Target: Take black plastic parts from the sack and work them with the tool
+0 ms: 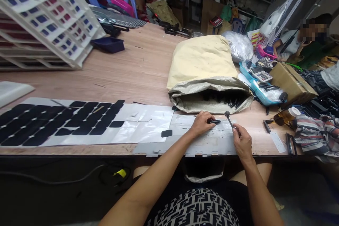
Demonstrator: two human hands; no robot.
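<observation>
1. Left hand [201, 124] pinches a small black oblong part [213, 122], fingers closed on it, over a grey flat plate [209, 143] at the worktop [143, 67] edge.
2. Right hand [242, 143] grips a thin metal tool [229, 119] with a round dark head, fingers wrapped round its shaft.
3. Woven beige sack [203, 63] lies open just behind, black pieces inside.
4. White sheet [137, 127] carries matte black rounded pads [66, 122].

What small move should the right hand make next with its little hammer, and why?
Probably a short tap downward: the right hand holds the small metal hammer with a round head raised just beside the slim black plastic piece, which the left hand pins on the grey metal plate.
</observation>
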